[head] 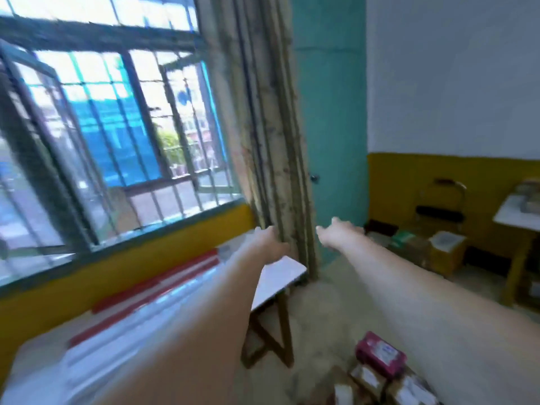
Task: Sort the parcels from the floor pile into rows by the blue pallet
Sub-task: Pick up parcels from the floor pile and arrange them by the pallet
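Both my arms stretch forward into the air, blurred by motion. My left hand (270, 242) and my right hand (336, 232) hang at the height of the window sill, fingers loose, holding nothing. A few parcels lie on the floor at the bottom right: a pink parcel (380, 353) on top of brown cardboard boxes (369, 381) with white labels. The blue pallet is out of view.
A white-topped table (280, 273) with wooden legs stands under my left arm, red and white strips along it. More boxes (447, 247), a folding chair (441, 211) and a second table (514, 217) line the yellow-and-white right wall. A teal door (330, 112) stands ahead.
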